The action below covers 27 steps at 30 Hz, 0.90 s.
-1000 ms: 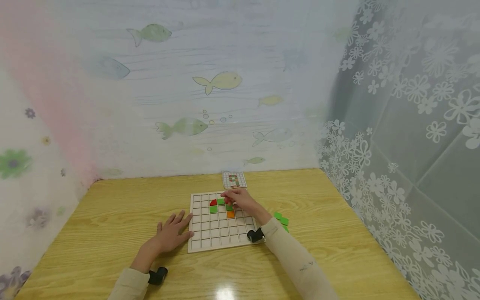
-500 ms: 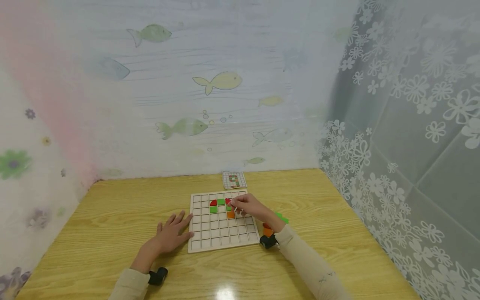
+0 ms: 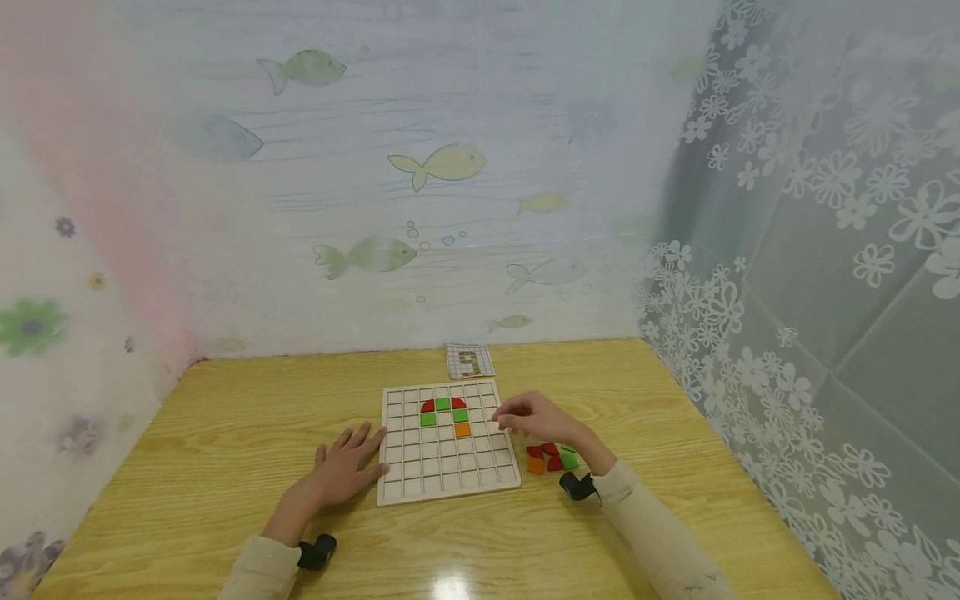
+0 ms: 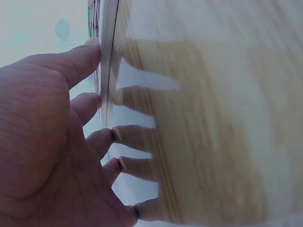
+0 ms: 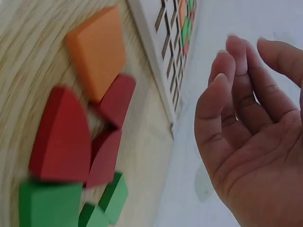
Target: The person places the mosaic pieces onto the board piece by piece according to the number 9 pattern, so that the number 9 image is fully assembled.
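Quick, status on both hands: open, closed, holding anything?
Left hand: open, fingers spread, at the gridded board's left edge, holding nothing.
Right hand: open, fingers loosely curved, holding nothing, near the loose colored tiles.

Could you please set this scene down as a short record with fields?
Surface: wood-grain table
Board: pale square grid, lying flat
Tiles on it: two red tiles, three green tiles, one orange tile
Card: patterned grid, beyond the far edge
Loose pieces: red, green and orange, on the right side
Left hand: spread, fingertips at the grid's left edge
Right hand: raised near the right edge, no tile visible in it
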Tool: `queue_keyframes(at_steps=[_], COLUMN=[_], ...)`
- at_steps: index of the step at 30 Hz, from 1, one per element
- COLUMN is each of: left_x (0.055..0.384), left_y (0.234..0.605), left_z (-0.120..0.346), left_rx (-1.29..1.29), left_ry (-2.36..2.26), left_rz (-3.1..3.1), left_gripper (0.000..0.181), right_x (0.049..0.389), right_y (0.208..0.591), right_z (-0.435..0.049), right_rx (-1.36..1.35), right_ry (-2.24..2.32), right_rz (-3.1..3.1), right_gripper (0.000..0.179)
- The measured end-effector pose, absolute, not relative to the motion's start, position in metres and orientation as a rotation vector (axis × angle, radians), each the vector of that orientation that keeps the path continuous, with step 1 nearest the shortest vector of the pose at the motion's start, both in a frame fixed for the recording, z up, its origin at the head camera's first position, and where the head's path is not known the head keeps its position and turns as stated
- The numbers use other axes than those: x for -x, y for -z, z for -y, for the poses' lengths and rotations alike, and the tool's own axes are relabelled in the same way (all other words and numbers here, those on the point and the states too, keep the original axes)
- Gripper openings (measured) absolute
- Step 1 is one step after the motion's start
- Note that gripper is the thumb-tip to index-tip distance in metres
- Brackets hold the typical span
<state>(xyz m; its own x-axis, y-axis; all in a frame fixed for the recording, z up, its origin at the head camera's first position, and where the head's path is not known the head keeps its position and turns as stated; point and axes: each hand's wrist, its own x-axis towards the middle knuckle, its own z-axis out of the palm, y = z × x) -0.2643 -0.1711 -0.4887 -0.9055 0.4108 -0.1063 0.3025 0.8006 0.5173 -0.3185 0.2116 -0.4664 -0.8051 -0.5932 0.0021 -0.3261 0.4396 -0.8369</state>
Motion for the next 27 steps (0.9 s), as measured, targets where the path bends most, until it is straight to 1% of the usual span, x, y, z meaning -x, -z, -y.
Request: queue_keyframes(at_steps=[4, 8, 12, 15, 20, 22, 27], left_x=[0.265, 0.266, 0.270, 0.275, 0.269, 0.265, 0.270], left_y=[0.490, 0.492, 0.501, 0.511, 0.498, 0.491, 0.500], left_z=[0.172, 0.173, 0.176, 0.178, 0.174, 0.173, 0.176], left_rx=[-0.576, -0.574, -0.588, -0.591, -0.567, -0.572, -0.614], left_ry=[-0.754, -0.784, -0.795, -0.804, -0.780, -0.786, -0.824], left_rz=[-2.778, -2.768, -2.781, -2.801, -2.784, -2.774, -2.791], left_gripper=[0.071, 0.072, 0.074, 0.074, 0.071, 0.072, 0.074], right_x=[0.315, 0.311, 0.307, 0.305, 0.302, 0.301, 0.301], right_y=[0.470, 0.473, 0.474, 0.473, 0.471, 0.472, 0.475], right_z=[-0.226, -0.239, -0.251, -0.260, -0.270, -0.272, -0.275], right_rx=[0.874, 0.888, 0.869, 0.844, 0.755, 0.721, 0.674], right_ry=[1.259, 1.187, 1.141, 1.107, 1.039, 1.012, 0.994], right_rz=[-2.459, -2.514, -2.549, -2.563, -2.586, -2.603, -2.646], right_gripper=[0.025, 0.021, 0.022, 0.027, 0.035, 0.033, 0.026])
